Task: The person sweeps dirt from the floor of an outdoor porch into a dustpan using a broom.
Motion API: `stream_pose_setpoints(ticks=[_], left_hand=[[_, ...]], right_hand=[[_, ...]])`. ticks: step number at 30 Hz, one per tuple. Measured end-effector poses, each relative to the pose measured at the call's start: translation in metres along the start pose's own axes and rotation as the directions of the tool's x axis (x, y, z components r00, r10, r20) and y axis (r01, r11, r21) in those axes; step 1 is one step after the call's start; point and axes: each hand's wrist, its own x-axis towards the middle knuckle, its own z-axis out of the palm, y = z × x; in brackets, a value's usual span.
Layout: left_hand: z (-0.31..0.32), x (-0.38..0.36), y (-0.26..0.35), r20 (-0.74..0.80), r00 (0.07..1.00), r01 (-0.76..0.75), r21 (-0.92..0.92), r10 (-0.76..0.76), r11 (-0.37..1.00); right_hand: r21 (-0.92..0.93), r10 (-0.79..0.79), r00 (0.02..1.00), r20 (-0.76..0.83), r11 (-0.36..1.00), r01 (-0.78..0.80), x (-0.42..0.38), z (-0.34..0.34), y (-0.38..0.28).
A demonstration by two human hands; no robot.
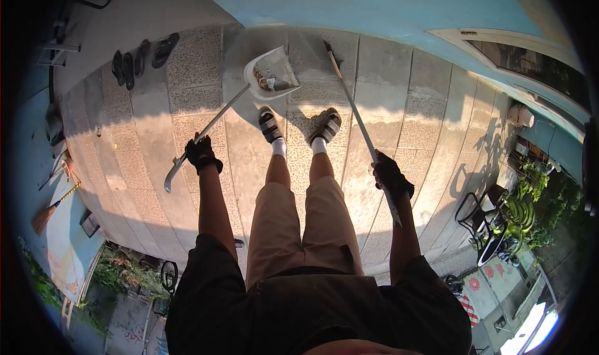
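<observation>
My left hand (pixel 201 154), in a black fingerless glove, is closed round the handle of a long-handled dustpan (pixel 254 69). The pan lies on the paving ahead of my feet, with some debris (pixel 269 82) in it. My right hand (pixel 390 176), gloved the same way, grips a long pole (pixel 359 117). That pole slants forward and left to a dark, narrow end near the wall, right of the dustpan; what kind of head it has is hard to tell.
Dark sandals (pixel 165 50) lie at the upper left. A blue wall (pixel 374 11) runs along the front. At the left leans a broom (pixel 45 217); a bicycle (pixel 483 221) and plants (pixel 530 199) stand at the right.
</observation>
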Motion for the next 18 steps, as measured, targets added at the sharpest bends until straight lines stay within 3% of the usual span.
stream_pose_setpoints(ticks=[2, 4, 6, 8, 10, 11, 14, 18], left_hand=[[-0.01, 0.006, 0.003, -0.097, 0.985, 0.119, -0.228, -0.145, 0.966], [-0.028, 0.019, -0.018, -0.108, 0.987, 0.108, -0.128, -0.122, 0.986], [-0.038, 0.021, -0.026, -0.072, 0.996, -0.035, 0.183, 0.049, 0.983], [-0.045, 0.027, -0.021, -0.04, 0.99, -0.112, 0.329, 0.133, 0.938], [-0.045, 0.03, -0.014, -0.179, 0.983, 0.005, -0.136, -0.03, 0.991], [-0.019, 0.0, 0.007, -0.303, 0.949, 0.001, -0.264, -0.084, 0.965], [-0.026, 0.0, 0.003, -0.265, 0.964, -0.058, -0.164, 0.012, 0.985], [-0.01, -0.003, 0.011, -0.328, 0.944, -0.087, -0.115, 0.044, 0.99]], right_hand=[[0.028, 0.007, 1.0, -0.005, 1.0, -0.007, -0.001, 0.004, -0.002], [0.003, 0.022, 1.0, 0.017, 1.0, -0.022, -0.001, 0.01, -0.006], [-0.01, 0.009, 1.0, 0.027, 1.0, -0.009, 0.004, 0.014, -0.003], [-0.023, -0.004, 0.999, 0.037, 1.0, 0.005, 0.005, 0.023, -0.007], [-0.07, 0.038, 0.999, -0.005, 0.997, -0.038, -0.001, 0.031, -0.015], [-0.073, 0.039, 0.999, -0.01, 0.997, -0.039, -0.005, 0.034, -0.018], [-0.057, 0.002, 1.0, 0.007, 0.998, -0.001, -0.012, 0.041, -0.02], [0.071, 0.025, 0.991, 0.132, 0.997, -0.035, -0.015, 0.041, -0.025]])
